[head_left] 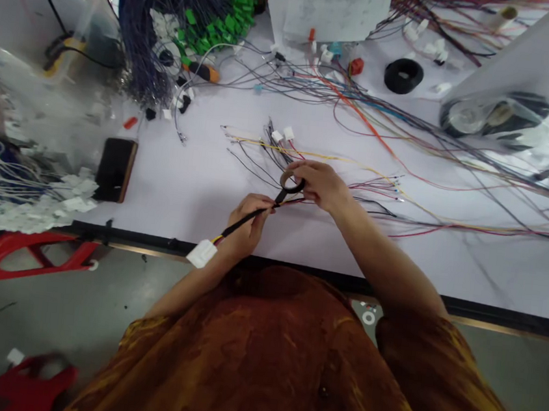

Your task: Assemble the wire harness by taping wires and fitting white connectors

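one roll of tape [297, 189], gripped by the right hand [323, 184], is best pulled taut while the left hand [248, 223] pinches the wrapped wires [245, 219] over the table [173, 185], so turns overlap evenly.

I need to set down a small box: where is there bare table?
Bare patches: between the phone and the left hand, and at front right between the red wire and the black table edge. The back is crowded with loose wires and green connectors.
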A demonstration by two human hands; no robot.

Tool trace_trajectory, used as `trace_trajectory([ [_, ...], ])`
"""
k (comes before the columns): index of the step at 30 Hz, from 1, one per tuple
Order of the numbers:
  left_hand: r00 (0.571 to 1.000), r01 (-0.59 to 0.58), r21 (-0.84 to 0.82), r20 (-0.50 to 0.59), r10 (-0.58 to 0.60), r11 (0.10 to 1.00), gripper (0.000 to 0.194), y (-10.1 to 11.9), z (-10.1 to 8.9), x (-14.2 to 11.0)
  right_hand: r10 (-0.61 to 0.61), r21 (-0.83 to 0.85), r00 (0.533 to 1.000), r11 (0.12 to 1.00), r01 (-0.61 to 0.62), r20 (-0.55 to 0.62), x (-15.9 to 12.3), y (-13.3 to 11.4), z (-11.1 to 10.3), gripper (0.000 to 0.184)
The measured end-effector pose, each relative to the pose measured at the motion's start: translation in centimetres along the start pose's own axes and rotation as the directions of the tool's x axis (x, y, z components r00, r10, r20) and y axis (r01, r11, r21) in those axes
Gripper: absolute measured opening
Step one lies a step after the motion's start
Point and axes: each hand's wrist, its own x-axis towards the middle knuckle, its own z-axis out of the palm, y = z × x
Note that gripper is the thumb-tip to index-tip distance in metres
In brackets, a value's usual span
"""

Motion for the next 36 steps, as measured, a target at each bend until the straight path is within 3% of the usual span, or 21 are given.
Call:
trace_trajectory([
  [3,0.979,0.14,-0.182,-0.119,-0.163,0.973,0.014,-0.5,0.5,0.3,-0.244,-0.11,0.968,0.965,0.237,-0.053,-3.5,2.0,-0.1,0.025],
  [5,0.943,0.245,-0.342,-0.133,-0.305,0.907,0.02,-0.3,1.1,0.8,-0.463,-0.337,0.884,0.843,0.419,-0.059,-5.9,4.4,0.5,0.034],
  [6,0.92,0.298,-0.41,-0.118,-0.374,0.862,0.023,-0.1,1.4,1.0,-0.539,-0.446,0.843,0.753,0.483,0.004,-6.7,5.7,0.9,0.037],
  [8,0.871,0.386,-0.506,-0.075,-0.485,0.771,0.027,0.4,1.9,1.5,-0.59,-0.576,0.791,0.594,0.562,0.164,-7.5,7.6,1.6,0.041],
  [10,0.835,0.431,-0.564,-0.046,-0.548,0.704,0.028,0.9,2.1,1.6,-0.605,-0.615,0.75,0.493,0.616,0.266,-7.4,8.2,1.6,0.04],
  [13,0.841,0.429,-0.583,-0.021,-0.541,0.69,0.024,1.3,1.9,1.3,-0.679,-0.612,0.703,0.469,0.637,0.212,-6.6,6.0,0.4,0.028],
  [14,0.861,0.408,-0.567,-0.021,-0.508,0.715,0.021,1.3,1.8,1.1,-0.685,-0.618,0.712,0.495,0.611,0.156,-6.2,4.8,-0.1,0.025],
  [16,0.925,0.317,-0.475,-0.035,-0.378,0.821,0.017,1.3,1.7,0.6,-0.599,-0.651,0.796,0.573,0.499,0.083,-5.1,2.2,-0.8,0.023],
  [18,0.985,0.155,-0.3,-0.021,-0.168,0.941,0.015,1.1,1.6,0.2,-0.396,-0.691,0.911,0.628,0.36,0.115,-3.4,0.3,-0.9,0.023],
  [19,0.998,0.057,-0.206,0.01,-0.057,0.977,0.014,0.9,1.6,0.0,-0.281,-0.696,0.946,0.647,0.311,0.162,-2.5,-0.4,-0.8,0.022],
  [22,0.988,-0.124,-0.018,0.093,0.125,0.992,0.016,0.4,1.4,-0.2,-0.054,-0.579,0.964,0.79,0.201,0.261,0.0,-0.8,-0.3,0.014],
  [24,0.988,-0.114,0.033,0.112,0.11,0.993,0.013,0.0,1.1,-0.2,-0.016,-0.371,0.978,0.924,0.094,0.206,0.9,-0.3,-0.2,0.012],
  [26,0.994,-0.032,0.028,0.102,0.029,0.999,0.008,-0.3,0.8,-0.2,0.001,-0.12,0.996,0.993,0.01,0.093,0.8,0.5,-0.5,0.013],
  [28,0.993,0.108,-0.076,0.064,-0.104,0.991,0.009,-0.5,0.8,-0.1,0.002,0.066,1.0,0.998,-0.003,0.009,0.1,1.3,-1.1,0.014],
  [31,0.95,0.305,-0.314,0.038,-0.309,0.899,0.015,-0.8,1.4,0.3,-0.045,0.176,0.998,0.983,0.053,-0.048,-1.1,2.4,-1.9,0.02],
  [36,0.937,0.345,-0.485,0.129,-0.324,0.804,0.023,-1.7,3.9,1.4,-0.059,0.25,0.99,0.964,0.089,-0.125,-1.6,3.6,-2.3,0.023],
])
